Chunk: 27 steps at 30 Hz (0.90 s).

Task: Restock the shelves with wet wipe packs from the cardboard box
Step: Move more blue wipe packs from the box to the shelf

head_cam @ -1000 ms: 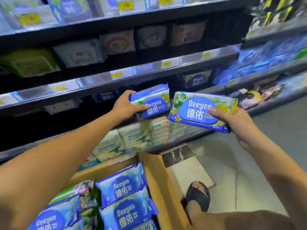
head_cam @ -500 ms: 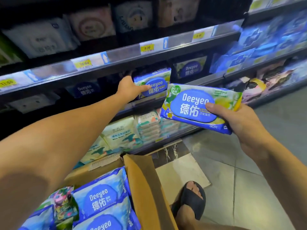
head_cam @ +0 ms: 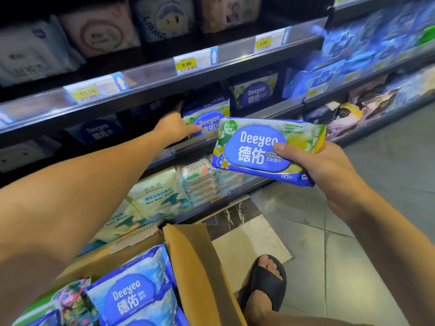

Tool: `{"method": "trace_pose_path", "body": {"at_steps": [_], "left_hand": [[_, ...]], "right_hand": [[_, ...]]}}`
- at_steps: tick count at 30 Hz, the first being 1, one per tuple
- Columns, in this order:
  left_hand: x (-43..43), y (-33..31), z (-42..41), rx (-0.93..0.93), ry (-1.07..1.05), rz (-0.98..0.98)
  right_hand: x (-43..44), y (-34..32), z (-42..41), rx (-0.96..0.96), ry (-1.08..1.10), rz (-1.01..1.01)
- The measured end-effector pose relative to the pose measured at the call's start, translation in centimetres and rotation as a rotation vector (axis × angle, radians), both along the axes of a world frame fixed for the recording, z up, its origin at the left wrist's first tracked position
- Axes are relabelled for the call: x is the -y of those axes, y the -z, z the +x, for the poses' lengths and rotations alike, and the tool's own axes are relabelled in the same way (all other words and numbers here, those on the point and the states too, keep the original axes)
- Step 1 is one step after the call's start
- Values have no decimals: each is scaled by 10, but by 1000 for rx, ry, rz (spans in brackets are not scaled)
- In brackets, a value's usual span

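**A:** Nearest to us, bottom of the frame: a brown cardboard box [head_cam: 195,267] with one flap standing up and blue soft-plastic Deeyeo packs [head_cam: 131,297] lying inside.

**B:** Just right of that flap there's a foot in a black rubber slide sandal [head_cam: 266,283], planted on the grey tiled floor [head_cam: 353,255].

**A:** Centre right now. The right hand [head_cam: 327,170] grips a blue-and-green flat Deeyeo wet wipe pack [head_cam: 256,149] by its right end. The thumb lies across the printed face and the fingers curl underneath. The pack is in the air, label towards us, slightly tilted.

**B:** And it's apart from the shelving?

**A:** Yes, in front of it. Behind it, low down, white baby-wipe packs [head_cam: 160,194] sit on the bottom shelf.

**B:** The other arm runs in from the left edge towards the centre.

**A:** There the left hand [head_cam: 173,127] holds a second blue-and-green Deeyeo pack [head_cam: 209,121] standing upright on the middle shelf [head_cam: 277,107], label facing out. The thumb is on its front and the fingers reach behind into shadow, so I can't make them out clearly.

**B:** A dark blue Deeyeo pack [head_cam: 254,95] stands to its right, further back.

**A:** Farthest, across the upper frame, are yellow price tags [head_cam: 186,64] on the rail, with pale tissue packs [head_cam: 101,36] above.
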<state>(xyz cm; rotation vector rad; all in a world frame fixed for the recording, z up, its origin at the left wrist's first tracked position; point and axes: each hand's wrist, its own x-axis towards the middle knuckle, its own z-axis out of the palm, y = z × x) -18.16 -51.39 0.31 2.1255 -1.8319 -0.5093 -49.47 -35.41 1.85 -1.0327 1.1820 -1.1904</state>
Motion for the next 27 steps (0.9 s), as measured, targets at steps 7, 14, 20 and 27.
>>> {"method": "trace_pose_path", "body": {"at_steps": [7, 14, 20, 27], "left_hand": [[-51, 31, -4, 508, 484, -520], [-41, 39, -25, 476, 441, -151], [-20, 38, -31, 381, 434, -65], [13, 39, -28, 351, 417, 15]], "right_hand": [[-3, -4, 14, -71, 13, 33], [-5, -4, 17, -107, 42, 63], [0, -2, 15, -86, 31, 62], [5, 4, 15, -101, 12, 49]]}}
